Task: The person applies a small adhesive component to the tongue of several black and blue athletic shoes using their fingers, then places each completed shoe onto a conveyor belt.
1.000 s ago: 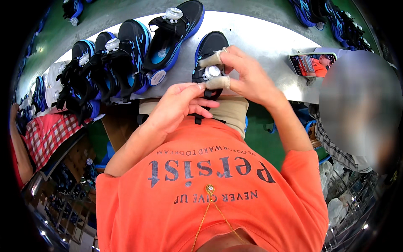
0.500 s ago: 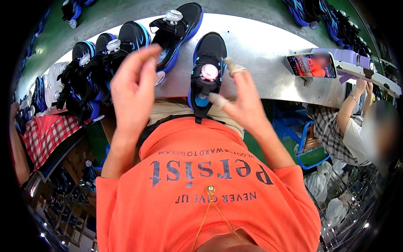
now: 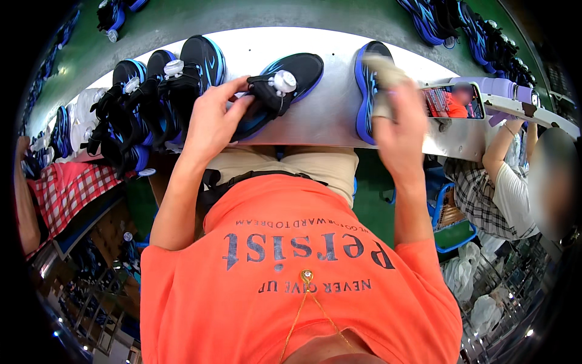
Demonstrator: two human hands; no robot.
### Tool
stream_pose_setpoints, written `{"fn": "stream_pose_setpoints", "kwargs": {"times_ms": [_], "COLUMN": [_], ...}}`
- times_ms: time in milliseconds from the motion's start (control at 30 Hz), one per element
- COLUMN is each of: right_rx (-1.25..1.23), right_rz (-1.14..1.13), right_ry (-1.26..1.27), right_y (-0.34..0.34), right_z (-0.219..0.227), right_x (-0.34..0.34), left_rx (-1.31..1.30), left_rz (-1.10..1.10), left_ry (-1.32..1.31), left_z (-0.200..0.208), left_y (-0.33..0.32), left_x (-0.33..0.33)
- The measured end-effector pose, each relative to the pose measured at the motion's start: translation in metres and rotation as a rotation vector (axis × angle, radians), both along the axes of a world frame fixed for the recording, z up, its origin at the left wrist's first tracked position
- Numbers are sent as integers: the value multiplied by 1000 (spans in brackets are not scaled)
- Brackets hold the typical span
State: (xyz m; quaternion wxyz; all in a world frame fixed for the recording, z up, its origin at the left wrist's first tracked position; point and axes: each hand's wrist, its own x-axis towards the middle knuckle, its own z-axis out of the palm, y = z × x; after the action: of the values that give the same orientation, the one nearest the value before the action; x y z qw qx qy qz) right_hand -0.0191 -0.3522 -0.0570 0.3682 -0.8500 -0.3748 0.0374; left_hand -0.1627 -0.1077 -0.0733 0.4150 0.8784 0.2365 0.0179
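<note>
A black sneaker (image 3: 306,68) with a blue sole and a white round dial on its top lies slantwise on the metal table, toe to the upper right. My left hand (image 3: 215,115) pinches its black upper near the opening, thumb and forefinger closed there. Farther right, another black and blue sneaker (image 3: 365,91) stands with its toe away from me. My right hand (image 3: 400,124), with pale covers on its fingertips, reaches over that shoe's right side. Motion smears its fingers, so whether it grips the shoe is unclear.
Several similar sneakers (image 3: 203,57) crowd the left of the metal table (image 3: 330,130). At the right, a phone (image 3: 454,102) rests by a lilac holder (image 3: 515,88). A co-worker in a white sleeve (image 3: 515,194) sits at the right; a red checked cloth (image 3: 79,191) shows at the left.
The sneaker before me has shifted right, with my right hand now over it. The sneaker at its left has turned and come nearer, and my left hand has closed on it.
</note>
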Motion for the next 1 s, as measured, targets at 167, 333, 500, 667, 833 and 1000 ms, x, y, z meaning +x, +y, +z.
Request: {"fn": "stream_pose_setpoints", "kwargs": {"times_ms": [167,333,500,667,833,1000], "right_rx": [49,-29,-150,-192,37,-91], "right_rz": [488,577,593,504,520,276], "right_ry": [483,382,6,73,452,190], "right_y": [70,87,76,74,65,59], "right_z": [-23,-19,-5,-9,-9,-22], "right_x": [15,17,-1,-6,0,-25], "left_rx": [110,97,-74,-334,-511,-648], "left_rz": [-91,70,211,244,-57,31], "left_ry": [-90,-95,-29,1,279,327], "left_z": [-8,-16,-15,14,24,25], "left_y": [-6,-16,-20,-21,-15,-32], "left_x": [2,6,15,2,-1,-3]}}
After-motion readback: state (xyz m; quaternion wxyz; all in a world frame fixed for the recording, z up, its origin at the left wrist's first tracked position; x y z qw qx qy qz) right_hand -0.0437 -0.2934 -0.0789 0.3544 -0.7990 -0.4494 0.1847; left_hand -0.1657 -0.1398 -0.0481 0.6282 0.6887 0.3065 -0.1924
